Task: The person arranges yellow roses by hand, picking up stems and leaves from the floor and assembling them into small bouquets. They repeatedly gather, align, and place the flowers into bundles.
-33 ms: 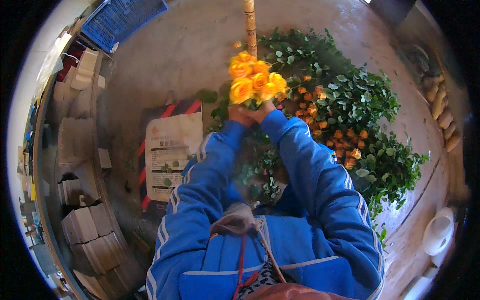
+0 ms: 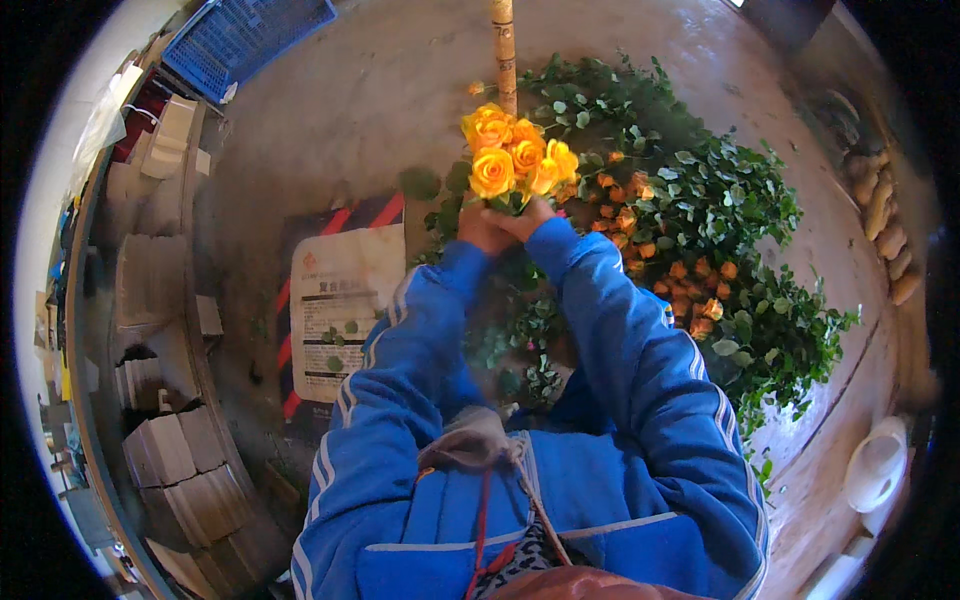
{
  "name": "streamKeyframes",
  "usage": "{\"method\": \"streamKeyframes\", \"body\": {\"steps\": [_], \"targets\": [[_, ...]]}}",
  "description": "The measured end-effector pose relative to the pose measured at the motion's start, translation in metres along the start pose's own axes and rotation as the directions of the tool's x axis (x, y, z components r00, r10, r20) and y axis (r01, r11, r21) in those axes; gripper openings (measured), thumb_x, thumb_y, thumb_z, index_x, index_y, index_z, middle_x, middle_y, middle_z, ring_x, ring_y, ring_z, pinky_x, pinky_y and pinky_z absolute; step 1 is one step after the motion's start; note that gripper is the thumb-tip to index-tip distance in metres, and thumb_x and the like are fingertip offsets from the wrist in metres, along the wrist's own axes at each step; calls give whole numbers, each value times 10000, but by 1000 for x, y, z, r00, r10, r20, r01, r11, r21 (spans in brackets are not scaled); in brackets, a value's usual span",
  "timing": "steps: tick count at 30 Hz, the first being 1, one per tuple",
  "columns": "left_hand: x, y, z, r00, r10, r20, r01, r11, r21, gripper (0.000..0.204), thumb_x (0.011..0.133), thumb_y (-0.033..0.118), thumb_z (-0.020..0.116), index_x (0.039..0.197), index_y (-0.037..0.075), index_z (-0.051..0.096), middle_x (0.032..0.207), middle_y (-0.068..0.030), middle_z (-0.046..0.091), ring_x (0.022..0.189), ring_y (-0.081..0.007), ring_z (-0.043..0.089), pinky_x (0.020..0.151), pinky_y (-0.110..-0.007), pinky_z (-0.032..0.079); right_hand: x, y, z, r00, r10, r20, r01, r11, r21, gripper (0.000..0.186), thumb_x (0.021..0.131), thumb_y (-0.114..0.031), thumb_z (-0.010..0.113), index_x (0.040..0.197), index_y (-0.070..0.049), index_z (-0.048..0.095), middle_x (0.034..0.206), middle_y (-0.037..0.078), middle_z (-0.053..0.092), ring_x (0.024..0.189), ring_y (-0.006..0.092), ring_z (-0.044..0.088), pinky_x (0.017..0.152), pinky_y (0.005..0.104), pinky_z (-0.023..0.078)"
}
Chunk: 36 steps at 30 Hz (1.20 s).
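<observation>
A bunch of yellow-orange roses (image 2: pixel 515 155) stands upright, its blooms close together at the top. My left hand (image 2: pixel 484 232) is closed around the stems just under the blooms. Right beside it, my right hand (image 2: pixel 522 219) is also closed at the stems, the two hands touching. Most of the fingers and the stems below are hidden behind my hands and sleeves. Just beyond the blooms rises a wooden pole (image 2: pixel 504 60) with dark marks on it. To the right lies a large heap of leafy rose stems (image 2: pixel 735 195) with small orange roses (image 2: pixel 690 290) among them.
A flat printed sack (image 2: pixel 347 300) lies on the floor left of my arms. Stacked cardboard pieces (image 2: pixel 185 450) fill a shelf along the left side. A blue plastic crate (image 2: pixel 240 45) is at the upper left. A white container (image 2: pixel 877 463) stands at the lower right.
The blooms have shifted and turned slightly between my hands, so different roses face up. My hands have moved only a little and stay at the stems.
</observation>
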State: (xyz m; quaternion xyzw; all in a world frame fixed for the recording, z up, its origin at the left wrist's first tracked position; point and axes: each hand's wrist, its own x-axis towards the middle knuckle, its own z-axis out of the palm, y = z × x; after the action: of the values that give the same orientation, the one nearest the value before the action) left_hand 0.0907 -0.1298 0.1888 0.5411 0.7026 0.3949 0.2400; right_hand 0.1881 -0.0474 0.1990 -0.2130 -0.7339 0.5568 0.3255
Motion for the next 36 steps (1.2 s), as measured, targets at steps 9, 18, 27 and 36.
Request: {"method": "streamKeyframes", "body": {"steps": [9, 18, 27, 36], "targets": [[10, -43, -47, 985, -170, -29, 152, 935, -321, 715, 652, 166, 743, 1234, 1, 361, 1185, -94, 480, 1100, -194, 460, 924, -320, 364, 20, 32, -17, 975, -87, 203, 60, 989, 136, 557, 670, -158, 738, 1150, -22, 491, 1092, 68, 575, 1002, 188, 541, 866, 312, 420], [-5, -14, -31, 973, -102, -209, -60, 758, -650, 501, 679, 87, 723, 1116, 26, 486, 1106, -83, 543, 1028, -197, 519, 886, -316, 410, 36, 65, -26, 977, 30, 212, -132, 864, 486, 643, 599, -144, 779, 1157, -33, 481, 1169, 82, 523, 1080, 197, 489, 919, 322, 384], [20, -32, -25, 989, -81, -122, 16, 887, -461, 617, 662, 182, 748, 1161, 4, 430, 1122, -80, 529, 1031, -191, 505, 892, -317, 387, 23, 57, -34, 989, 47, 140, -52, 998, 37, 685, 575, -197, 801, 1142, -30, 455, 1120, 81, 551, 1038, 192, 522, 881, 320, 416], [7, -24, -36, 974, -223, 26, 196, 787, -585, 581, 765, 310, 641, 1214, 9, 429, 1140, -85, 523, 1025, -176, 498, 872, -284, 382, 16, 38, -34, 927, 59, 372, -111, 986, 120, 666, 603, -193, 797, 1155, -31, 463, 1130, 59, 547, 1041, 164, 515, 899, 310, 402]]}}
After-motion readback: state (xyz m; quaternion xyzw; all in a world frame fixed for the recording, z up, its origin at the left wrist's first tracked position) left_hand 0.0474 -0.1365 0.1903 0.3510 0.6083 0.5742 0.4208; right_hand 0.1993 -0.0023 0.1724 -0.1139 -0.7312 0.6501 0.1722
